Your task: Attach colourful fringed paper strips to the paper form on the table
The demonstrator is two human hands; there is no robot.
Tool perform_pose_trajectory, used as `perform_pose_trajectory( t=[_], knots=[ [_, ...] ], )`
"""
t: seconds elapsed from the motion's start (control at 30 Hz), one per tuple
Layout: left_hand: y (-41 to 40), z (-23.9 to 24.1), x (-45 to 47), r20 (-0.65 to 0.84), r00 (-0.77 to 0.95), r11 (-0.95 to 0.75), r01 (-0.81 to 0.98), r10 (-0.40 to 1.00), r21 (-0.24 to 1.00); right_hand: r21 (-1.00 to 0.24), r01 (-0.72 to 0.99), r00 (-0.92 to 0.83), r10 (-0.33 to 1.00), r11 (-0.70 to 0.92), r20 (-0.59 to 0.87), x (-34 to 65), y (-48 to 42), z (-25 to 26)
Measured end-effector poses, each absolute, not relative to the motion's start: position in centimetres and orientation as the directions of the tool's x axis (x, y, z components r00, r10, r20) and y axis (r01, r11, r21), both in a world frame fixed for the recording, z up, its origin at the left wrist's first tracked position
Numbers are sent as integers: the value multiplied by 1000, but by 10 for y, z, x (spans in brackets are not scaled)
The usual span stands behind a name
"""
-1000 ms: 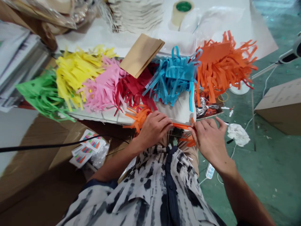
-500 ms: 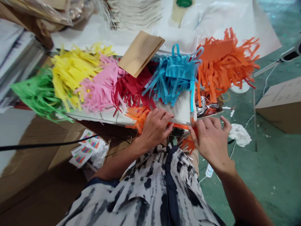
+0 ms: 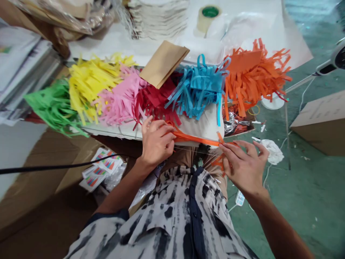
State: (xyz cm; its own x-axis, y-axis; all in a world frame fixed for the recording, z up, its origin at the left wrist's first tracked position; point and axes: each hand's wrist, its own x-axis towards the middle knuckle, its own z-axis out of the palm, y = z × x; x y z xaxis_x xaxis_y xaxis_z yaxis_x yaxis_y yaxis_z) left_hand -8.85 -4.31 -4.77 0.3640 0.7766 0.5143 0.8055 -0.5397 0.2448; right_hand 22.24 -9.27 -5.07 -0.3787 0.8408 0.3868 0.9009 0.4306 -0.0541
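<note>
My left hand (image 3: 156,144) is closed on one end of an orange fringed paper strip (image 3: 196,139), at the near edge of a white board (image 3: 201,126). My right hand (image 3: 244,165) pinches the strip's other end, its remaining fingers spread. The strip is stretched flat between both hands above my lap. Behind it on the board lie bundles of fringed paper: green (image 3: 52,108), yellow (image 3: 90,81), pink (image 3: 122,99), red (image 3: 156,102), blue (image 3: 201,88) and orange (image 3: 253,73).
A brown paper envelope (image 3: 163,63) rests on the bundles. A tape roll (image 3: 207,16) and stacked white sheets (image 3: 157,16) sit at the back. A cardboard box (image 3: 320,120), crumpled paper (image 3: 273,151) and a power strip (image 3: 239,198) lie on the green floor. Printed cards (image 3: 101,169) are on the left.
My left hand slid left along the strip, taking the gathered orange fringe with it. The strip is now longer and tauter between the hands. My right hand shifted slightly right and lower.
</note>
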Motion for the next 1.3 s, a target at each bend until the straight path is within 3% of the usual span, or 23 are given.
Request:
perform_pose_trajectory(
  t=[0.07,0.23,0.37,0.57,1.13,1.2,1.3],
  knots=[
    [-46,-45,-82,547,358,-558,790,757,255,-62,903,-376,851,425,368,220,-90,-47],
    [-40,-55,-33,445,615,-757,564,652,330,-45,923,-350,881,383,318,207,-83,-37],
    [-27,-67,-19,368,639,-737,579,675,348,-42,921,-354,877,387,323,204,-76,-39],
    [-20,-66,-21,337,664,-744,608,668,276,-81,896,-400,873,437,280,204,-66,-47],
    [-19,-46,-31,150,475,-498,813,867,301,-165,953,-224,958,254,177,204,-58,-46],
    [-19,-48,-29,188,453,-490,813,871,314,-151,964,-186,960,220,210,203,-60,-47],
    [-23,-55,-25,340,555,-647,703,759,296,-121,944,-254,909,308,331,199,-66,-52]
  ],
)
